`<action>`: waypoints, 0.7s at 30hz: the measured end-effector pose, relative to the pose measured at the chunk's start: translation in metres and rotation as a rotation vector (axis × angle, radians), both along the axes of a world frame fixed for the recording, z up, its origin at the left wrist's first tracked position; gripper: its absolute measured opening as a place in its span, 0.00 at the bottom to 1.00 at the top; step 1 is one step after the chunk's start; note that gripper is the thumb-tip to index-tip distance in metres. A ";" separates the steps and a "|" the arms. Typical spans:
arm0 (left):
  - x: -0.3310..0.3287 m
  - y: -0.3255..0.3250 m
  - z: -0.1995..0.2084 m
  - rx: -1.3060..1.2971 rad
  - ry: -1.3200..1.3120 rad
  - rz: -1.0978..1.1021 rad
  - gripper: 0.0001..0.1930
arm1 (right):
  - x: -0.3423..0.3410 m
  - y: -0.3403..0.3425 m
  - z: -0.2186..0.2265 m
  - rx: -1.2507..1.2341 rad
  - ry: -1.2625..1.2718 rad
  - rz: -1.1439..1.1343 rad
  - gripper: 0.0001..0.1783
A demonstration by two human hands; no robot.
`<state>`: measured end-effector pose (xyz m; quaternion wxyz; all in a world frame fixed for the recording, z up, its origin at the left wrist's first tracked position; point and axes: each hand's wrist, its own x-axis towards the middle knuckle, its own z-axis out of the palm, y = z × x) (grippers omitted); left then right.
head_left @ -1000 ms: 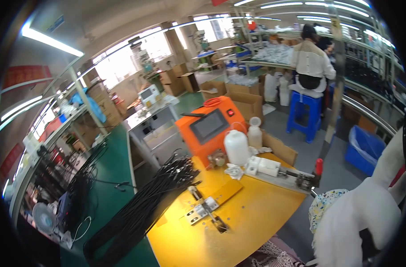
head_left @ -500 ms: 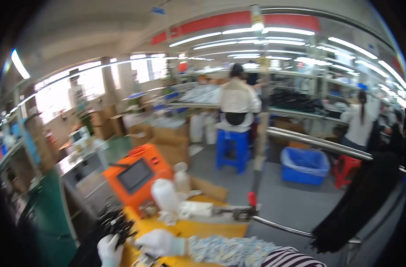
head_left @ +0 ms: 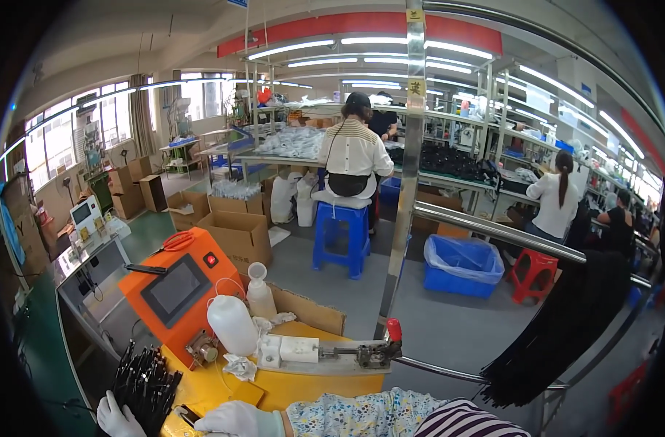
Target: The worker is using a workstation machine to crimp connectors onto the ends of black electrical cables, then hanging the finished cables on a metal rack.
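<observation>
My left hand, in a white glove, is at the lower left with its fingers curled against the side of a bundle of thin black cables. The cables' ends point up. My right hand, also gloved in white, reaches left across the yellow worktop with its fingers together. At its fingertips is a small dark piece beside some metal; whatever the fingers pinch is too hidden to name. A patterned sleeve covers my right forearm.
Behind my hands stand an orange machine with a screen, a white plastic bottle and a red-handled toggle clamp. A metal post rises ahead; black strands hang from a rail at right. A person sits farther off.
The view has turned somewhat and is sharper, so the room sits farther left. My hands are farther apart, with my left hand at the outer side of the cables.
</observation>
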<state>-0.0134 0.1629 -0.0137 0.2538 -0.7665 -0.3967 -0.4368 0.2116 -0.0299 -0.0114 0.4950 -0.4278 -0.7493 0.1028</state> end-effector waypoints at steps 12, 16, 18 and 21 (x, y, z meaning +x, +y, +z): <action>-0.017 -0.002 -0.050 -0.416 0.306 -0.037 0.09 | -0.001 -0.001 0.001 0.014 0.010 -0.027 0.11; -0.024 0.015 -0.045 -0.142 0.018 -0.249 0.09 | -0.002 0.001 0.001 0.131 0.071 -0.073 0.14; -0.025 0.015 -0.036 0.004 -0.119 -0.349 0.09 | -0.002 -0.001 0.004 0.194 0.090 -0.091 0.16; -0.017 0.011 -0.020 -0.300 -0.762 -0.510 0.07 | 0.005 0.000 0.008 0.129 0.110 -0.099 0.16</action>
